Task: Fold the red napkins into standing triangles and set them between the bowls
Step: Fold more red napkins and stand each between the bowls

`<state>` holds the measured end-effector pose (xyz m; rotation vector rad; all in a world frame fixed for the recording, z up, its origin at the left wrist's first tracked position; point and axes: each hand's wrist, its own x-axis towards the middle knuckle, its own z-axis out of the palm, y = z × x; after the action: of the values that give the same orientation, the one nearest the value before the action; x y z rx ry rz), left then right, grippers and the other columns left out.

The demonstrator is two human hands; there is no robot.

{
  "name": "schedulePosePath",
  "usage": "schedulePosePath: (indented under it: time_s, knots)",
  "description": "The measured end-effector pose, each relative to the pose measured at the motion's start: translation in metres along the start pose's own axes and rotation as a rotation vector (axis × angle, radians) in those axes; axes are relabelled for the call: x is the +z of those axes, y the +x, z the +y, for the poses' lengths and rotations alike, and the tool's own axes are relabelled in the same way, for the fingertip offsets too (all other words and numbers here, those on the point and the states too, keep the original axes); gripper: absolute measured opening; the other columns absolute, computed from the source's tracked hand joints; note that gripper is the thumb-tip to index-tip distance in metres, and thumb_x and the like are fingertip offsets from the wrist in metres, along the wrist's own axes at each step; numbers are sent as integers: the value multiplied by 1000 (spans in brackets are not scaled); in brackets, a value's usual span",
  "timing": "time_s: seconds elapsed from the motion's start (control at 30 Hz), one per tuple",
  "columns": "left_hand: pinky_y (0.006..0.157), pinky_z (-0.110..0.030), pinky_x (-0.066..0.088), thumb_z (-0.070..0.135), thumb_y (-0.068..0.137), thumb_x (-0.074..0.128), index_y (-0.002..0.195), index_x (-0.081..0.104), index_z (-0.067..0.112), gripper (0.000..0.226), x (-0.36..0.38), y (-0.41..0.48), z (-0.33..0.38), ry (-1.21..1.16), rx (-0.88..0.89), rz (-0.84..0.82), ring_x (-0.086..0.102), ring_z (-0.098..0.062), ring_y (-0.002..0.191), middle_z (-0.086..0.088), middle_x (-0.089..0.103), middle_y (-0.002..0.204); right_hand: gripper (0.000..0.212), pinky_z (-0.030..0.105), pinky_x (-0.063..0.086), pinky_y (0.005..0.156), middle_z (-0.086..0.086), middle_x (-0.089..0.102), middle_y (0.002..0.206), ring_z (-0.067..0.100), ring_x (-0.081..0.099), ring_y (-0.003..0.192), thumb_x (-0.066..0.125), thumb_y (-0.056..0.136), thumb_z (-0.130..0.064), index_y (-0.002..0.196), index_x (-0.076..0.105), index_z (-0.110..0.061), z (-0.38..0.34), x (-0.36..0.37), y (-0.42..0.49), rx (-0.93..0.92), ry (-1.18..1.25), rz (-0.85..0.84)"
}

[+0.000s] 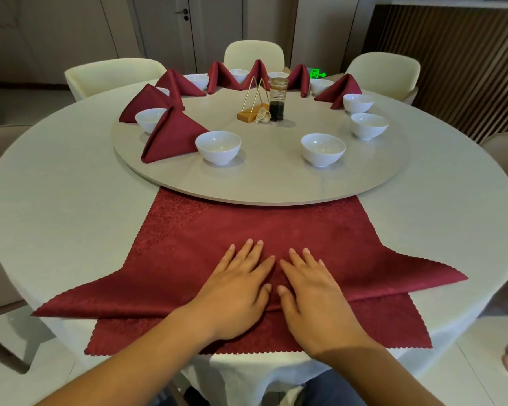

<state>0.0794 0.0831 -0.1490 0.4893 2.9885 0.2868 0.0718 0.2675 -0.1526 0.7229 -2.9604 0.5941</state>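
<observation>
A red napkin folded into a wide triangle lies on top of a flat red napkin at the table's near edge. My left hand and my right hand press flat on its middle, fingers straight, side by side. Several folded red napkin triangles stand between white bowls on the turntable, the nearest triangle left of a bowl. Another bowl stands at the front right, with no napkin between these two.
In the turntable's centre stand a gold wire holder, a garlic bulb and a dark sauce jar. More bowls sit at the right. Cream chairs ring the round white table.
</observation>
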Motion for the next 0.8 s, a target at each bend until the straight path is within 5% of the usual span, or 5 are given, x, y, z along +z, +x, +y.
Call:
schedulePosePath:
  time_s: [0.23, 0.43, 0.67, 0.8]
  knots:
    - [125, -40, -15, 61, 90, -7, 162, -7, 29, 78, 8, -1, 1, 104, -20, -4, -29, -13, 151, 1, -20, 168, 88, 35, -16, 121, -8, -13, 166, 12, -20, 152, -18, 79, -51, 161, 1, -23, 13, -7, -9, 84, -184, -150]
    - [126, -42, -13, 74, 92, -9, 162, -9, 30, 83, 9, -1, 1, 110, -29, -2, -29, -16, 152, 3, -23, 167, 66, 35, -10, 124, -7, -14, 166, 11, -17, 152, 4, 102, -52, 160, -3, -22, 87, -38, -22, 296, -229, -130]
    - [126, -41, -12, 74, 91, -8, 162, -10, 30, 83, 9, 0, 2, 118, -34, 2, -28, -15, 152, 3, -23, 167, 84, 34, -1, 125, -4, 1, 168, 13, -5, 154, 5, 90, -65, 161, 5, -22, 162, -66, -34, 350, -195, -131]
    - [126, -41, -13, 75, 91, -8, 162, -8, 30, 83, 9, 1, 1, 120, -38, 3, -27, -15, 152, 3, -21, 168, 68, 45, 16, 125, 7, 35, 160, 24, 22, 152, 21, 101, -56, 150, 44, -14, 147, -70, -34, 251, -173, 115]
